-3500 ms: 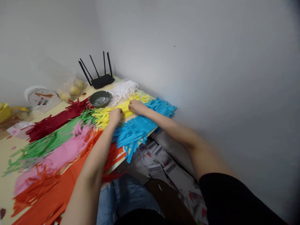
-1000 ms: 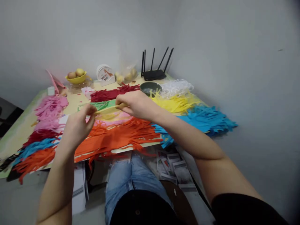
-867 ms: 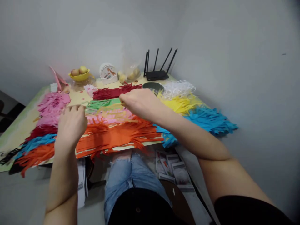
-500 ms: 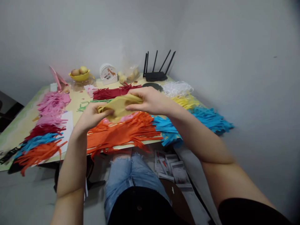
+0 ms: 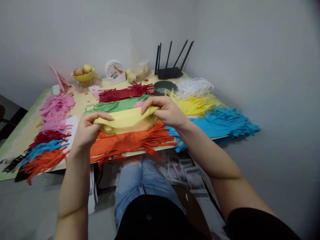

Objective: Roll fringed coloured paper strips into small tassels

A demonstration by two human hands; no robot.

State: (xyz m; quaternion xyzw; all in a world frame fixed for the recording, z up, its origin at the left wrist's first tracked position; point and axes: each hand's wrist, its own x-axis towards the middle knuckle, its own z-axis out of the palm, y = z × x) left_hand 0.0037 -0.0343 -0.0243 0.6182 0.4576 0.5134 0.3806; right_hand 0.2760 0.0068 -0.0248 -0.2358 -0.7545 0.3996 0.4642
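Observation:
A sheet of yellow tissue paper [image 5: 126, 120] is stretched between my two hands, above the table. My left hand [image 5: 91, 128] pinches its left end, thumb and fingers closed. At the other end, my right hand [image 5: 163, 111] grips the paper's right edge. Just below lies a pile of orange fringed paper [image 5: 127, 141], partly covered by the yellow sheet. Green fringed paper [image 5: 117, 105] sits behind it, with a bit of pink paper [image 5: 138, 104] near my right fingers. More yellow fringed paper [image 5: 195, 105] lies right of my right hand.
Blue fringed paper [image 5: 225, 123] overhangs the table's right side. Dark red fringe [image 5: 125, 93], a dark green bowl [image 5: 165, 87], white strips [image 5: 192, 88] and a black router [image 5: 170, 72] are farther back. Pink fringe [image 5: 57, 106] lies left; a yellow fruit bowl [image 5: 83, 77] stands behind.
The yellow paper, crumpled and tilted before, is now spread wider and more level between my hands. My left hand has shifted slightly left and my right hand slightly right.

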